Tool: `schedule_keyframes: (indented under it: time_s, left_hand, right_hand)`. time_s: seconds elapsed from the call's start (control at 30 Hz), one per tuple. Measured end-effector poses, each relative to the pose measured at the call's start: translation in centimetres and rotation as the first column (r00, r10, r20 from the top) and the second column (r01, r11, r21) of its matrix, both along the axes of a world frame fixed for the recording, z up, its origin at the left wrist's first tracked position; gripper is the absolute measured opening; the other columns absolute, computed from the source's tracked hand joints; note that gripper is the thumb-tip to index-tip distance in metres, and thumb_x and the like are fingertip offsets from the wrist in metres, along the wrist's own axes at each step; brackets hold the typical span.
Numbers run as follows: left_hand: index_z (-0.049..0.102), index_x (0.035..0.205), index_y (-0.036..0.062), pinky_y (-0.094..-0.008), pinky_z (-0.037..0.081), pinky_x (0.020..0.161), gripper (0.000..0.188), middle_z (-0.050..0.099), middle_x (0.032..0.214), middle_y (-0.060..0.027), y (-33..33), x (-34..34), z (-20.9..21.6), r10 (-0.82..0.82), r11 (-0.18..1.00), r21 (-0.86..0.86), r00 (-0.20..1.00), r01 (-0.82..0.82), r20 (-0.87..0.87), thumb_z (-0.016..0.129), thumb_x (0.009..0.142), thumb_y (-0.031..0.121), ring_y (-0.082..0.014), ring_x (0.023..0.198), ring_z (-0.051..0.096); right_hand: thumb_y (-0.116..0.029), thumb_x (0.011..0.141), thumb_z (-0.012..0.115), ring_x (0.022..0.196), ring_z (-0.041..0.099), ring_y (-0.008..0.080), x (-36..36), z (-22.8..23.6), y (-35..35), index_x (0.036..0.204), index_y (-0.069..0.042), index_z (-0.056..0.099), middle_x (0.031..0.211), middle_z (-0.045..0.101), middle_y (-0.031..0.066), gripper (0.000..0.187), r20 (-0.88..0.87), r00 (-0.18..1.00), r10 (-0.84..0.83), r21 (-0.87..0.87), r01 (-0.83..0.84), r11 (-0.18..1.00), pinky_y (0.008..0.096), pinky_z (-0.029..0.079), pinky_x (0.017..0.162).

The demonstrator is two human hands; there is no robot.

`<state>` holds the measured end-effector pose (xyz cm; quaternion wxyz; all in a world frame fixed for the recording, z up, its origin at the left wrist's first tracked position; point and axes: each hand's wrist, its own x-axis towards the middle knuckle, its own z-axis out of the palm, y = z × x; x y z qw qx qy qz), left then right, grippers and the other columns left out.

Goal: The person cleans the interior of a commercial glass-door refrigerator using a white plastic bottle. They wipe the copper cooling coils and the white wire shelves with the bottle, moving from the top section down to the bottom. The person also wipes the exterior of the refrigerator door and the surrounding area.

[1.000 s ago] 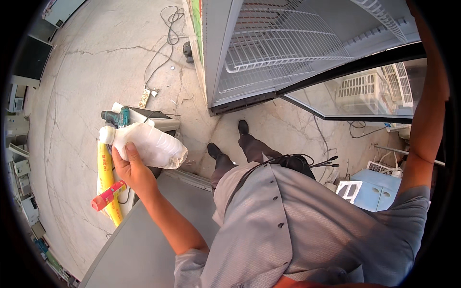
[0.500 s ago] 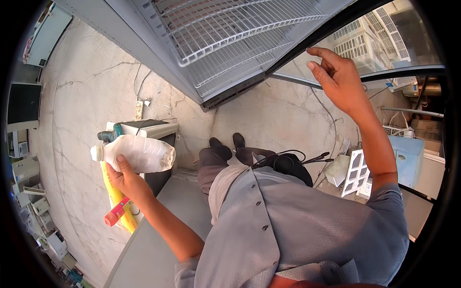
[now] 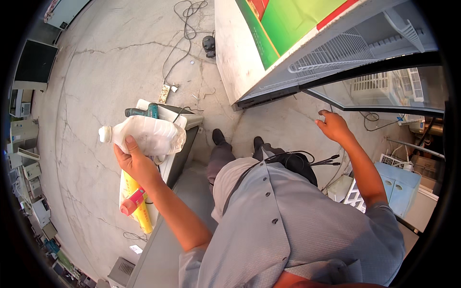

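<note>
My left hand [image 3: 133, 156] grips a clear plastic bottle [image 3: 156, 135] with a white cap, thumb across its near side. The bottle lies nearly level, cap to the left, with whitish contents or a cloudy wall. My right hand [image 3: 333, 126] is empty, with index finger and thumb slightly apart and the other fingers partly hidden. It is just below the open glass door [image 3: 345, 98] of a tall display fridge, apart from it. Green and red panelling [image 3: 293, 24] covers the fridge's side, and a white wire shelf [image 3: 331, 55] shows inside.
Under the bottle, a teal power tool [image 3: 152, 111] rests on a low appliance beside a yellow roll [image 3: 139, 211] and a pink-red tube [image 3: 132, 201]. Cables [image 3: 185, 36] and a small black device [image 3: 209, 45] lie on the cracked floor. A blue cabinet [image 3: 396, 185] stands at right.
My view has swung so the fridge sits farther right and its coloured side shows. My right hand has lowered from beside the door's edge. The bottle stays in my left hand.
</note>
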<state>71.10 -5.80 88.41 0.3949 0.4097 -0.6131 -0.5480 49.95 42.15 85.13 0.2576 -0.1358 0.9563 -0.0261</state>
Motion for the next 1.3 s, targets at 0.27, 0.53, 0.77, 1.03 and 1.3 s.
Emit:
schedule_keyframes:
  time_s: [0.27, 0.53, 0.77, 1.03, 1.3]
  left_hand:
    - [0.056, 0.130, 0.0023, -0.0322, 0.053, 0.089, 0.034, 0.065, 0.119, -0.0084, -7.5, -1.6, -1.0, 0.014, 1.000, 0.019, 1.000, -0.015, 0.024, 0.059, 0.102, 0.022, -0.0175, 0.106, 0.064]
    - [0.057, 0.128, 0.0025, -0.0323, 0.052, 0.090, 0.031, 0.065, 0.118, -0.0080, -8.5, -8.0, -2.2, -0.056, 0.996, 0.073, 0.998, 0.055, 0.013, 0.059, 0.103, 0.020, -0.0166, 0.106, 0.063]
    - [0.057, 0.129, 0.0031, -0.0328, 0.052, 0.091, 0.031, 0.065, 0.118, -0.0072, -10.8, -13.7, -2.2, -0.086, 0.995, 0.049, 0.993, 0.090, -0.080, 0.059, 0.103, 0.020, -0.0167, 0.104, 0.063]
    - [0.059, 0.125, 0.0018, -0.0308, 0.050, 0.090, 0.028, 0.066, 0.115, -0.0066, -15.4, -25.3, -2.3, -0.160, 0.982, 0.060, 0.958, 0.179, -0.240, 0.058, 0.103, 0.020, -0.0143, 0.101, 0.063]
    - [0.059, 0.123, 0.0007, -0.0324, 0.048, 0.092, 0.024, 0.064, 0.114, -0.0070, -24.0, -44.7, -3.0, -0.376, 0.927, -0.028, 0.923, 0.375, -0.080, 0.052, 0.103, 0.014, -0.0156, 0.103, 0.060]
  right_hand:
    - [-0.035, 0.091, 0.065, 0.088, 0.069, 0.0360, 1.1, 0.3, -7.4, 0.120, 0.000, 0.064, 0.088, 0.071, 0.0204, 0.046, 0.129, 0.988, -0.088, -0.041, 0.094, 0.995, 0.0434, 0.053, 0.078]
    - [-0.036, 0.092, 0.064, 0.087, 0.069, 0.0367, -3.0, -0.1, -8.4, 0.119, 0.001, 0.064, 0.088, 0.071, 0.0203, 0.046, 0.110, 0.986, -0.128, 0.005, 0.129, 0.992, 0.0444, 0.053, 0.080]
    - [-0.033, 0.098, 0.060, 0.096, 0.068, 0.0324, -4.7, -8.4, -0.3, 0.118, -0.010, 0.067, 0.107, 0.071, 0.0171, 0.031, -0.340, 0.904, 0.260, -0.104, -0.311, 0.945, 0.0423, 0.054, 0.082]
    - [-0.032, 0.098, 0.060, 0.088, 0.067, 0.0293, -6.7, -5.6, -1.4, 0.113, -0.011, 0.067, 0.100, 0.069, 0.0152, 0.027, -0.093, 0.993, -0.070, -0.047, 0.066, 0.997, 0.0412, 0.054, 0.075]
    - [-0.032, 0.098, 0.059, 0.080, 0.065, 0.0262, -4.6, -5.2, -3.8, 0.108, -0.012, 0.067, 0.092, 0.068, 0.0134, 0.024, -0.009, 0.822, -0.570, 0.103, 0.568, 0.817, 0.0401, 0.053, 0.069]
